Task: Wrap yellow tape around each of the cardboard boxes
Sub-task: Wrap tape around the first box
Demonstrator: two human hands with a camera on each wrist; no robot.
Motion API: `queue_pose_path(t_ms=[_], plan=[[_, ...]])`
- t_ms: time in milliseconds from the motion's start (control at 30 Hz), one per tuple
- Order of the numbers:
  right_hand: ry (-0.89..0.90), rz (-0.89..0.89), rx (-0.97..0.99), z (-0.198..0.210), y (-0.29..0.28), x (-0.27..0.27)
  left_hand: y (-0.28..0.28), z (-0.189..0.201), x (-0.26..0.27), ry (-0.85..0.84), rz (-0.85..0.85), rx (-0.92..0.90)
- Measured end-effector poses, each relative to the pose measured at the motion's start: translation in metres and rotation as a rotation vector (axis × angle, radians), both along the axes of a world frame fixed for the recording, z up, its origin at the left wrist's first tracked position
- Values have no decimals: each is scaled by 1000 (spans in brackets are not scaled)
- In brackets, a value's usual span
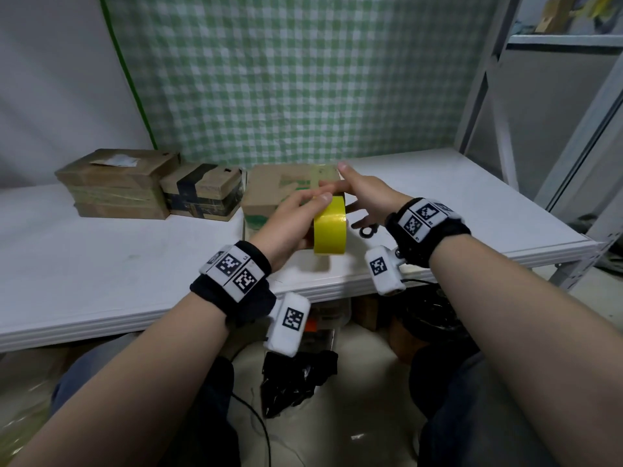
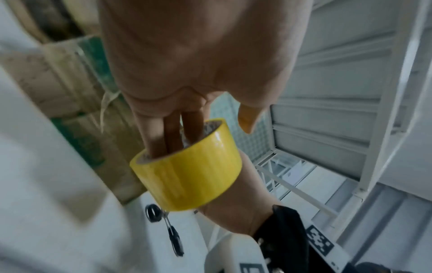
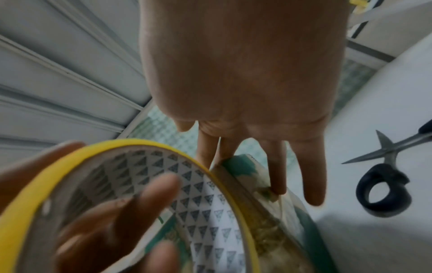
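Far left on the table [image 1: 101, 264] sit two boxes: a flat box [image 1: 114, 183] with pale bands already round its side, and just beside it a dark-taped box [image 1: 204, 192]. Neither is in your hands, so they look like finished or waiting work.

Next comes the box [image 1: 279, 190] you are on, with green print, lying against the dark-taped one. Your left hand [image 1: 290, 220] carries the tape [image 1: 330, 230] with several fingers [image 2: 163, 136] pushed through the core and the thumb over the top (a hold that probably lets the roll turn freely as it pays out). The roll stands on edge at the box's near right corner.

Your right hand [image 1: 364, 193] lies flat with fingers straight on the box top, gripping nothing; it seems to pin the box, and perhaps a tape end, though I cannot see a free end clearly.

Furthest right, scissors [image 3: 385, 175] lie on the table near that hand, handy for the cut.
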State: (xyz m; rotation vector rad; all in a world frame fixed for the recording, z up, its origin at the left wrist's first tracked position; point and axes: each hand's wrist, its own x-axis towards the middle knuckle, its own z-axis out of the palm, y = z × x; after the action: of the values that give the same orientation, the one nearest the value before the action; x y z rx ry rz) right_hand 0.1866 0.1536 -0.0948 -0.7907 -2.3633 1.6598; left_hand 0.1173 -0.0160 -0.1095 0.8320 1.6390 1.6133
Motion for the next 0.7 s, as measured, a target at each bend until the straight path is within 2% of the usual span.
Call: queue_pose_path(t_ms=[67,200,267,433,700], plan=[[-25,15,-11,-1,3,-1,0,-2,4,-49,23,27],[-95,15,135,1,2,-4,-2,0,1,115,142,-53],[-115,21,165,2,-1,-4,-2,0,-1,129,165,-98],[-135,32,231,4,-8,-1,-4,-12,12,30,76,-287],[-92,91,250,0,-8,0,-12,-3,11,-87,74,-297]])
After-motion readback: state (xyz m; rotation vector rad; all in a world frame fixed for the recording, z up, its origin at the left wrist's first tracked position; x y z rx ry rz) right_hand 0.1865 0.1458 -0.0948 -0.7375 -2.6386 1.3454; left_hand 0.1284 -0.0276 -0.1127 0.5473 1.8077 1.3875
